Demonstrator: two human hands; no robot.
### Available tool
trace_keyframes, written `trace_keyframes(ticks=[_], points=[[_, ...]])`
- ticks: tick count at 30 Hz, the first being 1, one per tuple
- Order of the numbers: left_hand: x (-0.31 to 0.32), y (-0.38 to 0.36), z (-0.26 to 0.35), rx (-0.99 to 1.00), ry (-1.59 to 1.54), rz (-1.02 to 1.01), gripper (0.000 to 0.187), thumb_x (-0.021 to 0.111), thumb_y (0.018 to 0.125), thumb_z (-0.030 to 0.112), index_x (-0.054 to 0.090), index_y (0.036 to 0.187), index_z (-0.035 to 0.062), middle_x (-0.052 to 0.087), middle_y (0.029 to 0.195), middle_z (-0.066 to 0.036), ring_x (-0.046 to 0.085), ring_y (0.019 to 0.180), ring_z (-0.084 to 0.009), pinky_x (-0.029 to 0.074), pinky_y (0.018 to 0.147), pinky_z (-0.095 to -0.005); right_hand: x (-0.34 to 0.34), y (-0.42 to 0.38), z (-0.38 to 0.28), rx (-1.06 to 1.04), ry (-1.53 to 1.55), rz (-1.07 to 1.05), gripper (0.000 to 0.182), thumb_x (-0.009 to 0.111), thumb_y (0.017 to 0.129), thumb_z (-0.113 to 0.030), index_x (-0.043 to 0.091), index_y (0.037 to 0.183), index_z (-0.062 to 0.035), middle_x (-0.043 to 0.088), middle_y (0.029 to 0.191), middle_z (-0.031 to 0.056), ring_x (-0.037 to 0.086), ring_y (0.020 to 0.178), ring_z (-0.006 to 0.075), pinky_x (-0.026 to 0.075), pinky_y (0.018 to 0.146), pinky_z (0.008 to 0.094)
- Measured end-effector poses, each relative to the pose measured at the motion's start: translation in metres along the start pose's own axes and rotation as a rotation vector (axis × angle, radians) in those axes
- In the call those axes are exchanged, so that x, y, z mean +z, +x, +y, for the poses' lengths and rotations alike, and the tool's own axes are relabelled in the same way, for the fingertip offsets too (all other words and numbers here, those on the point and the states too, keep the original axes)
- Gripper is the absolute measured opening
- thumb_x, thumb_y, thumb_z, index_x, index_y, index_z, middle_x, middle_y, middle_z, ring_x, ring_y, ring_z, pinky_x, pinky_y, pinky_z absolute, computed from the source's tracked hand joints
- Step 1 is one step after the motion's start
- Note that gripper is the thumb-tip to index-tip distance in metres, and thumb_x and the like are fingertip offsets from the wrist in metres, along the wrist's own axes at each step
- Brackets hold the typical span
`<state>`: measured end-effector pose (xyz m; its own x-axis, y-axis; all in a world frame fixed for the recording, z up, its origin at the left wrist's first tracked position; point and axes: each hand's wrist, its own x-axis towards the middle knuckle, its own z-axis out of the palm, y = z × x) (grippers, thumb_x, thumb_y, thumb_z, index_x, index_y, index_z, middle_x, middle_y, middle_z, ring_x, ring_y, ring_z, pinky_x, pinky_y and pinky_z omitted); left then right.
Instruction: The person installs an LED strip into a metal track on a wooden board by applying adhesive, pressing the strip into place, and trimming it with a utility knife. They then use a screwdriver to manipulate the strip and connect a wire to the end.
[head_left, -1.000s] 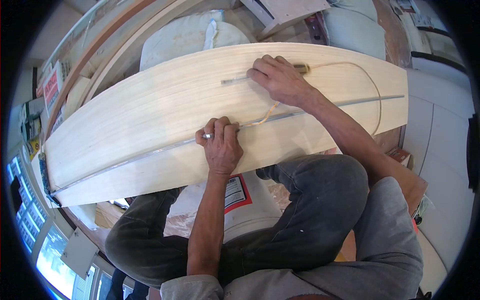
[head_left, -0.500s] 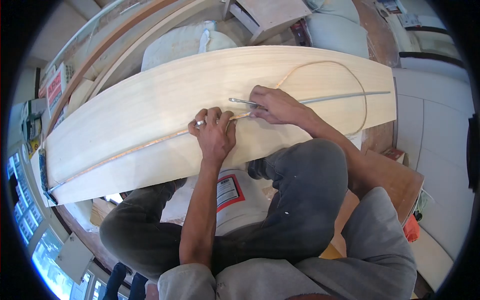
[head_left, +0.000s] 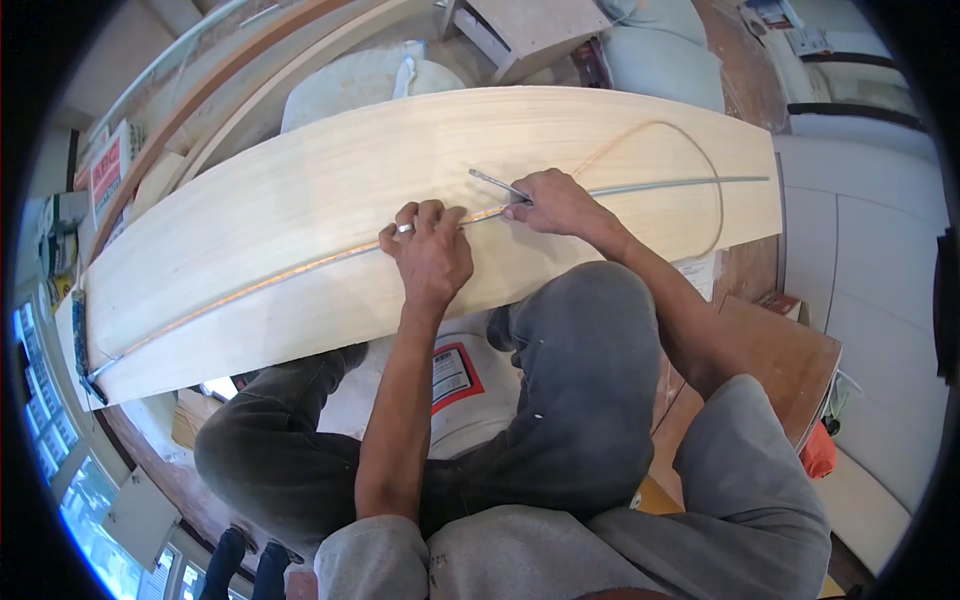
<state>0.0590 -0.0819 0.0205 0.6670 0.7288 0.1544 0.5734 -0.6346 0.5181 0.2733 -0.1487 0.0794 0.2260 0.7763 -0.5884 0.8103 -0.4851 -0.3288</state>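
A long pale wooden board (head_left: 300, 170) lies across in front of me. A grey strip (head_left: 690, 184) runs along its length, with a thin copper-coloured strip (head_left: 270, 284) laid on its left part. My left hand (head_left: 430, 250), a ring on one finger, presses the copper-coloured strip with bent fingertips near the middle. Just right of it, my right hand (head_left: 558, 202) is closed round a metal tool (head_left: 492, 181), whose shaft points up and left. Its fingertips are at the strip. The loose end of the strip (head_left: 718, 190) curves in a loop over the board's right part.
Below the board stands a white bucket (head_left: 470, 405) between my knees. Stuffed sacks (head_left: 660, 65) and a small wooden box (head_left: 525, 30) are behind the board. A brown wooden panel (head_left: 775, 350) is at the right. Another person's legs (head_left: 245, 565) show at the lower left.
My right hand has moved slightly right, and the tool in it has turned, its tip now higher. The view has shifted a little.
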Motion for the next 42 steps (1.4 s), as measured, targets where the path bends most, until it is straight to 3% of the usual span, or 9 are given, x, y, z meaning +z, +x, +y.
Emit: trace_keyframes(ticks=[6,14,22,28,37,39,40,42], points=[[0.012,0.011,0.001,0.026,-0.234,-0.057,0.015,0.076,0.084,0.018,0.074,0.098,0.0202,0.064,0.108,0.003,0.053,0.115,-0.0251,0.030,0.096,-0.0502,-0.006,-0.003,-0.002,0.006,0.091,-0.010,0.042,0.073,0.088,-0.043,0.076,0.097,-0.0014,0.073,0.093,0.0233,0.070,0.094,0.0415,0.054,0.086,0.0503],[0.020,0.008,-0.001,0.096,-0.130,-0.013,0.012,0.072,0.083,0.015,0.073,0.093,0.0234,0.062,0.105,0.007,0.054,0.114,-0.0209,0.029,0.094,-0.0504,0.005,-0.001,-0.015,0.094,0.031,0.066,0.039,0.073,0.085,-0.037,0.076,0.093,0.0007,0.073,0.090,0.0238,0.071,0.091,0.0413,0.056,0.082,0.0494],[0.023,0.007,-0.002,0.091,-0.125,-0.010,0.013,0.071,0.083,0.014,0.072,0.093,0.0232,0.062,0.104,0.007,0.054,0.114,-0.0210,0.029,0.095,-0.0507,0.001,0.008,-0.019,0.216,-0.006,-0.038,0.033,0.074,0.084,-0.032,0.076,0.092,-0.0001,0.074,0.096,0.0227,0.073,0.094,0.0376,0.058,0.083,0.0484],[0.021,0.009,0.001,0.074,-0.118,-0.010,0.009,0.071,0.084,0.017,0.071,0.091,0.0214,0.063,0.105,0.005,0.054,0.112,-0.0209,0.029,0.095,-0.0489,0.006,-0.002,-0.021,0.183,-0.041,0.056,0.036,0.072,0.086,-0.034,0.075,0.101,-0.0007,0.074,0.104,0.0219,0.071,0.104,0.0359,0.057,0.089,0.0469],[0.000,0.027,0.017,0.003,-0.103,-0.107,0.007,0.072,0.082,0.023,0.071,0.088,0.0190,0.065,0.102,0.001,0.056,0.111,-0.0235,0.030,0.093,-0.0497,0.009,-0.003,-0.019,0.163,0.063,0.110,0.031,0.070,0.083,-0.027,0.075,0.094,0.0014,0.073,0.096,0.0242,0.072,0.095,0.0398,0.058,0.084,0.0482],[-0.008,0.044,0.020,-0.099,-0.070,-0.354,0.012,0.073,0.081,0.025,0.073,0.088,0.0145,0.068,0.101,-0.004,0.060,0.108,-0.0274,0.037,0.090,-0.0523,0.011,-0.003,-0.017,0.132,0.065,0.142,0.031,0.070,0.081,-0.026,0.075,0.093,0.0020,0.073,0.095,0.0248,0.072,0.094,0.0402,0.058,0.083,0.0480],[-0.006,0.052,0.014,-0.086,-0.067,-0.359,0.012,0.073,0.081,0.025,0.073,0.088,0.0145,0.068,0.101,-0.004,0.060,0.108,-0.0274,0.037,0.090,-0.0523,0.011,-0.005,-0.017,0.095,0.053,0.162,0.030,0.069,0.080,-0.024,0.074,0.093,0.0025,0.073,0.094,0.0254,0.073,0.093,0.0405,0.058,0.082,0.0478],[-0.005,0.071,0.005,0.051,-0.091,-0.523,0.018,0.076,0.083,0.027,0.078,0.092,0.0117,0.074,0.099,-0.013,0.067,0.100,-0.0360,0.051,0.085,-0.0526,0.010,-0.006,-0.018,0.114,0.073,0.153,0.030,0.070,0.080,-0.024,0.074,0.093,0.0027,0.073,0.093,0.0255,0.073,0.092,0.0401,0.058,0.081,0.0474]])
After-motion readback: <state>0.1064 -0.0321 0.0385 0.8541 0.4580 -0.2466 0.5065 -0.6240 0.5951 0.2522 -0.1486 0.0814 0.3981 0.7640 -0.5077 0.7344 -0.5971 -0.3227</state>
